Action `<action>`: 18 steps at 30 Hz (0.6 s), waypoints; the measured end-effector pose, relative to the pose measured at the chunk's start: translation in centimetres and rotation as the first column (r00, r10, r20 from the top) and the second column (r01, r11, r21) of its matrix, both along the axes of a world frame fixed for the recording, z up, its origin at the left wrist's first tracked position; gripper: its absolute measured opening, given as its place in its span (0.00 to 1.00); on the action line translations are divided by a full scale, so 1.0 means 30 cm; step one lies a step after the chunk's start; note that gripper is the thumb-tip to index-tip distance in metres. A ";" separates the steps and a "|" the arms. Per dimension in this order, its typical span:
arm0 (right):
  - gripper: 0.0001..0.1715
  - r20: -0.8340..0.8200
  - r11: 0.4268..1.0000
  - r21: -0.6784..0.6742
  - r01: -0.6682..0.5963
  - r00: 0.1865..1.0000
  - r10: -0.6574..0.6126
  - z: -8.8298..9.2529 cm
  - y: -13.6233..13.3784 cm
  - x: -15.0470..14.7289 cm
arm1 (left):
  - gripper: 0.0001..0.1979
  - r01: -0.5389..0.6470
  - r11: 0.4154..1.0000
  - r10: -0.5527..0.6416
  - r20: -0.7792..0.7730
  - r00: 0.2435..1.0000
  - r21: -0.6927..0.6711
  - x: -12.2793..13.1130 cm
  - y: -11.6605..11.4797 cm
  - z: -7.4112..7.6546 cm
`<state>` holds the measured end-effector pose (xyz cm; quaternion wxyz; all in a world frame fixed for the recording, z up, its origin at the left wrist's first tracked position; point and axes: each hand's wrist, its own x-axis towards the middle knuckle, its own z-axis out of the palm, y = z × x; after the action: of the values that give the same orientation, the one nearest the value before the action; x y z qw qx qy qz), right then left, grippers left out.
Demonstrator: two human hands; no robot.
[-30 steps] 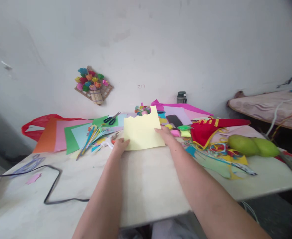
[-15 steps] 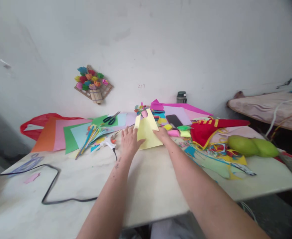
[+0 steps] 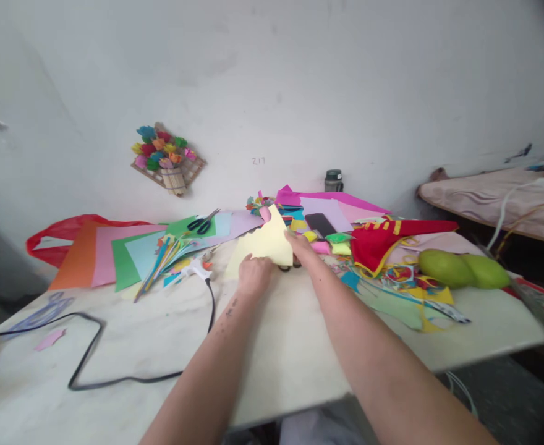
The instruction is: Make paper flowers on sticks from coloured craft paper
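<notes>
A pale yellow paper sheet (image 3: 266, 242) with a scalloped cut edge is lifted and tilted above the white table (image 3: 263, 346). My left hand (image 3: 254, 275) grips its lower edge with curled fingers. My right hand (image 3: 300, 247) pinches its right side. A dark object, perhaps scissor handles (image 3: 289, 267), shows just under the sheet between my hands. A white glue gun (image 3: 196, 268) lies just left of my left hand.
Colored paper sheets (image 3: 114, 253) and black scissors (image 3: 201, 223) lie at back left. A black cable (image 3: 114, 371) runs across the table's left. A phone (image 3: 321, 224), red cloth (image 3: 383, 244), paper scraps and two green mangoes (image 3: 462, 269) lie at right. A paper bouquet (image 3: 166, 157) hangs on the wall.
The yellow sheet, flat in both hands a second ago, was folded over and is now raised and tilted. My left hand went from lying flat on it to gripping its lower edge.
</notes>
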<state>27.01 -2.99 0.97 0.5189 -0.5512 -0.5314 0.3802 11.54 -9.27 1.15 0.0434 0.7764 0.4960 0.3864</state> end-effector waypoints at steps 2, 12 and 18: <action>0.24 0.069 1.000 -0.028 0.004 0.998 -0.002 0.022 -0.012 0.015 | 0.09 -0.142 0.987 0.148 0.101 0.984 -0.070 -0.011 0.013 -0.011; 0.19 0.916 0.996 -0.087 0.020 0.394 0.072 0.098 -0.105 -0.069 | 0.13 -0.364 0.908 0.395 0.136 0.909 -0.205 -0.023 0.024 -0.004; 0.16 0.961 1.000 0.008 -0.003 0.275 -0.007 0.115 -0.129 -0.082 | 0.16 -0.515 0.847 0.494 -0.160 0.854 -0.132 -0.014 0.021 0.011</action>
<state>24.54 -6.88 4.43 0.0972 -0.6677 -0.7374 -0.0313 11.12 -8.65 1.47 -0.0235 0.6336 0.7156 0.2932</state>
